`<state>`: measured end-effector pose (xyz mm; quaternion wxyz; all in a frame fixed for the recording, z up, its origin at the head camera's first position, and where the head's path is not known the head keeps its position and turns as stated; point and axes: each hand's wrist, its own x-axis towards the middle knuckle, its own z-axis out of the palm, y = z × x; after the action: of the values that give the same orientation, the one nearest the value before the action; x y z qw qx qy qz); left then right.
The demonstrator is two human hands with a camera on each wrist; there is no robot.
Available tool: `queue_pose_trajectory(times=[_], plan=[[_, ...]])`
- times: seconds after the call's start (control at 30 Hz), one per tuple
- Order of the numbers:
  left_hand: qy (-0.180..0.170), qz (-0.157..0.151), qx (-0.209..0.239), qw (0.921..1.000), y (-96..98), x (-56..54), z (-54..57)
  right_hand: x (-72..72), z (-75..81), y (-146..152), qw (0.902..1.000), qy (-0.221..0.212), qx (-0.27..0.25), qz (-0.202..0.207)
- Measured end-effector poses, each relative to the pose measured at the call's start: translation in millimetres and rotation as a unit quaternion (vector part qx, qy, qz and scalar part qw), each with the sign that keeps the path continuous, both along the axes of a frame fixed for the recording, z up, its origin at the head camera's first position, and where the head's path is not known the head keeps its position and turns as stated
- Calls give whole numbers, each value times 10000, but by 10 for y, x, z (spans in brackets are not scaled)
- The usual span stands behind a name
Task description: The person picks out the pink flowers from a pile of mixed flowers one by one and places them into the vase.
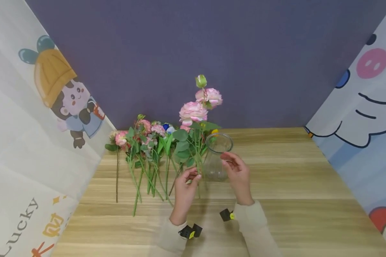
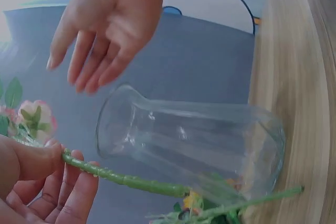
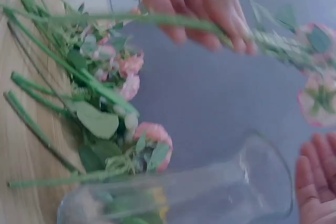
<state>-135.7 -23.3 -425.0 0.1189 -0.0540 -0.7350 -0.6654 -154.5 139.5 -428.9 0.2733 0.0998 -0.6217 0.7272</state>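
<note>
My left hand [image 1: 195, 175] pinches the green stem [image 2: 126, 180] of a tall spray of pink flowers [image 1: 196, 107] and holds it upright just left of a clear glass vase [image 1: 217, 157]. In the left wrist view the thumb and fingers [image 2: 58, 158] close on the stem beside the vase's mouth [image 2: 113, 124]. My right hand [image 1: 230, 161] hovers open at the right of the vase rim, fingers relaxed [image 2: 84, 61], holding nothing. In the right wrist view the left hand [image 3: 199, 9] and stem cross the top, with the vase [image 3: 210, 192] below.
Several cut flowers with long green stems [image 1: 141, 157] lie side by side on the wooden table [image 1: 292, 178], left of the vase. A purple back wall [image 1: 212, 43] and printed cloth side panels [image 1: 35, 125] enclose the table.
</note>
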Motion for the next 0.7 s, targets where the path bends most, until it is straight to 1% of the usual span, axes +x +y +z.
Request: queue_pose_trajectory(times=[0.07, 0.13, 0.2, 0.3, 0.5, 0.7], plan=[[28, -93, -26, 9999, 21, 41, 94, 8, 31, -53, 9993, -284, 244, 60], [64, -175, -32, 9998, 42, 79, 171, 10, 55, -102, 9983, -393, 417, 122], [49, -229, -36, 9997, 63, 90, 192, 9, 75, -143, 9979, -369, 470, 240], [83, -320, -20, 9995, 93, 98, 190, 9, 109, -185, 9979, -319, 456, 324], [253, -386, -66, 9989, 150, 103, 171, 28, 181, -226, 9977, -441, 446, 263], [439, -431, -164, 9980, 193, 104, 187, 33, 225, -223, 9973, -565, 441, 154]])
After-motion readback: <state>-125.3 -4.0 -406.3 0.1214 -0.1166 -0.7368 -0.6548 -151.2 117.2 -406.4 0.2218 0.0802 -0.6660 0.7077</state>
